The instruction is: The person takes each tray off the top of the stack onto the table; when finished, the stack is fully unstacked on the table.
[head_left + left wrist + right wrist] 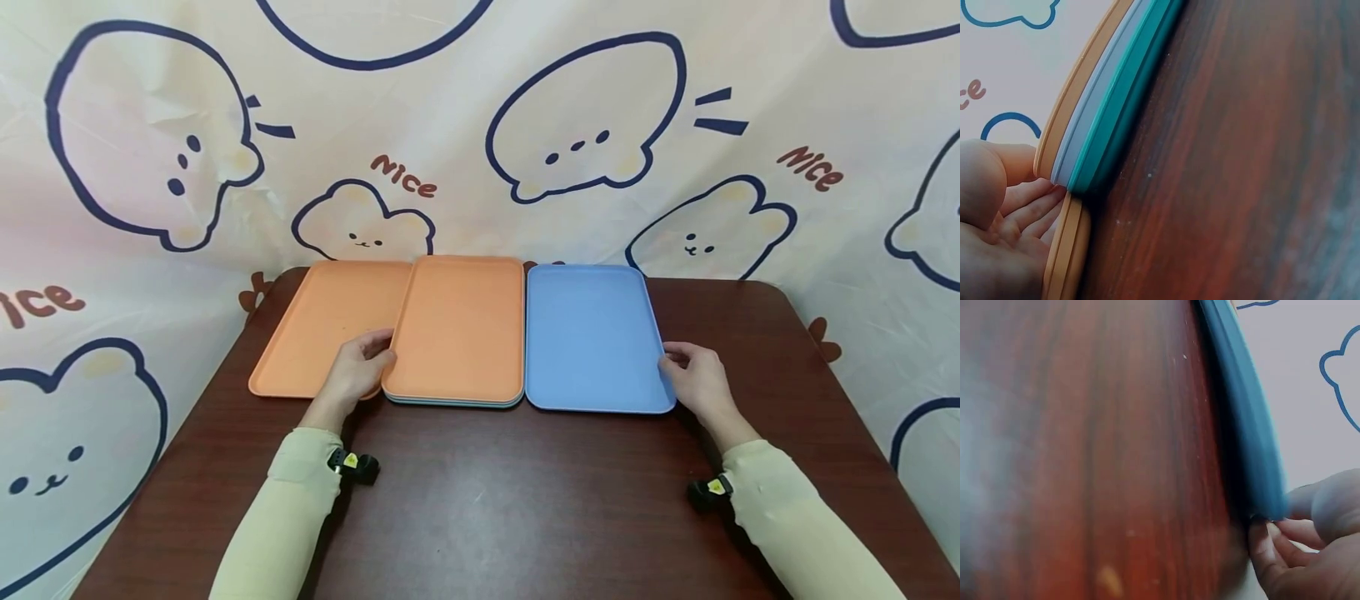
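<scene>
A stack of trays topped by an orange tray (459,325) lies at the middle of the table's far side. From the side, an orange rim (1075,94), a pale rim (1094,106) and a teal rim (1116,106) show in it. My left hand (358,365) holds the stack's left edge, thumb at the orange rim and fingers underneath. Beneath that hand lies another orange tray (322,308). To the right of the stack is a blue tray (588,337). My right hand (697,379) pinches its right edge near the front corner, fingertips (1263,547) under the rim.
The trays lie side by side on a dark brown wooden table (480,500), near its back edge. Behind and beside it hangs a cream cloth (450,108) with cartoon bears. Black wrist cameras sit below the left sleeve (281,517) and right sleeve (802,517) cuffs.
</scene>
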Motion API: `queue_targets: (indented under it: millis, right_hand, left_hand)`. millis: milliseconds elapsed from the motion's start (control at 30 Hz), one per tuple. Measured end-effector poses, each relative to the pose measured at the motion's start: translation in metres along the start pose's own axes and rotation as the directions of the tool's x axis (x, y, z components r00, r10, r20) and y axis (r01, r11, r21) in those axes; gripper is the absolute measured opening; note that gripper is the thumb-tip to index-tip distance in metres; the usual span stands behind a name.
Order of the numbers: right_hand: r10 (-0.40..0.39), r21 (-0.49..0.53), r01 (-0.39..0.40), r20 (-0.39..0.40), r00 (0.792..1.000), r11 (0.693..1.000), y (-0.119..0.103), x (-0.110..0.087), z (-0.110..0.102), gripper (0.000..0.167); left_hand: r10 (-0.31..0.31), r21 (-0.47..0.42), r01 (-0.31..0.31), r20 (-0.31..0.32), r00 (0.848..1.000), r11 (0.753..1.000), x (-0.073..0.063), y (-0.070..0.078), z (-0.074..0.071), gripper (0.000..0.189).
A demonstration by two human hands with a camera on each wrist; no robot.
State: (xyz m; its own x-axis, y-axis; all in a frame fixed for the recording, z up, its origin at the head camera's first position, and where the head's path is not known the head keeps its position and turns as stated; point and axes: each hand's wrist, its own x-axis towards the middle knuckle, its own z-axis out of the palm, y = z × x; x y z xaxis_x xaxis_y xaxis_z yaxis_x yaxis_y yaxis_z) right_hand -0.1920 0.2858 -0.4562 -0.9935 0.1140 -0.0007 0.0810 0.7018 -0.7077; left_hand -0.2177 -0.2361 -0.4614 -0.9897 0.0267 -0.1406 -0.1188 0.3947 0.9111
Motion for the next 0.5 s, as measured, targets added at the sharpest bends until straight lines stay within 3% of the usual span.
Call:
queue_targets:
  millis: [100,233,367,500]
  right_hand:
    - [-0.021,-0.087,0.026,0.058,0.998,0.996,-0.001,0.005,-0.003,0.045]
    - [-0.042,-0.13,0.056,0.103,0.994,0.99,-0.002,0.009,-0.008,0.048]
    - [-0.079,-0.088,0.079,0.007,0.997,0.993,-0.006,0.008,-0.006,0.044]
    - [-0.144,-0.01,0.144,-0.084,0.986,0.99,-0.019,0.005,0.003,0.039]
  left_hand:
    - [-0.003,0.0,0.003,0.0,1.0,1.0,0.001,0.0,0.0,0.051]
    - [-0.013,0.002,0.013,-0.001,1.0,1.0,0.0,0.0,0.001,0.052]
    - [-0.024,-0.003,0.024,0.0,1.0,1.0,-0.001,0.001,0.0,0.053]
    - [-0.035,-0.022,0.035,0.002,0.999,0.999,-0.001,0.002,-0.001,0.054]
